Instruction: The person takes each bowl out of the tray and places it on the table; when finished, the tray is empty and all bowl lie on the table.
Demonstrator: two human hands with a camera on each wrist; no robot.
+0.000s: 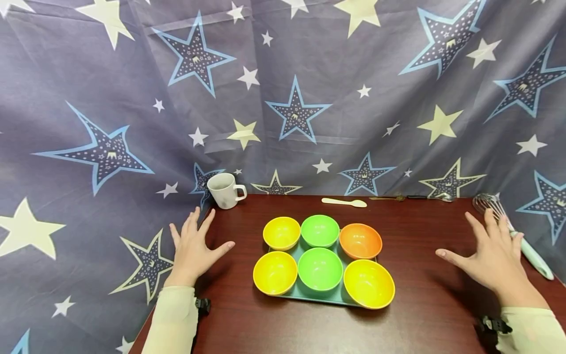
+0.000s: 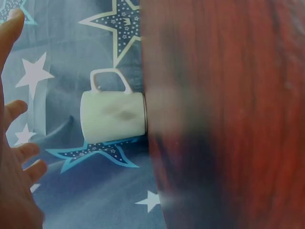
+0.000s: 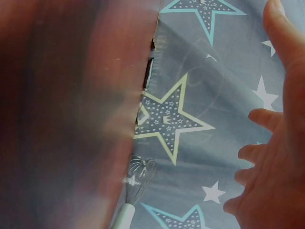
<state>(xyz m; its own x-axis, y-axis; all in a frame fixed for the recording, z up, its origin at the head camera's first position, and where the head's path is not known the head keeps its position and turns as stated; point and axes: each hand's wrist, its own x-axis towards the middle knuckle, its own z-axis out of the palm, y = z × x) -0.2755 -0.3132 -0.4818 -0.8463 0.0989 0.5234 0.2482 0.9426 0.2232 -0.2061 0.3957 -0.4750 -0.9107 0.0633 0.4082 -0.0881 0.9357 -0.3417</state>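
My left hand (image 1: 193, 250) is held over the left part of the table with its fingers spread and nothing in them. Nearest to it stands a white mug (image 1: 223, 191), seen sideways in the left wrist view with its handle (image 2: 110, 71). On the right, my empty right hand (image 1: 495, 258) also spreads its fingers, close to a whisk (image 1: 532, 255) with a pale green handle. Between the hands a blue-green tray (image 1: 305, 293) bears two rows of bowls: yellow bowls (image 1: 275, 273), green bowls (image 1: 320, 269) and one orange bowl (image 1: 360, 241).
A cream-coloured spoon (image 1: 344, 202) lies at the back of the dark red table (image 1: 247, 324). Right of it are a thin gold-coloured utensil (image 1: 386, 198) and a black-handled spoon (image 1: 429, 197). A star-patterned cloth (image 1: 292, 44) hangs behind and along the sides.
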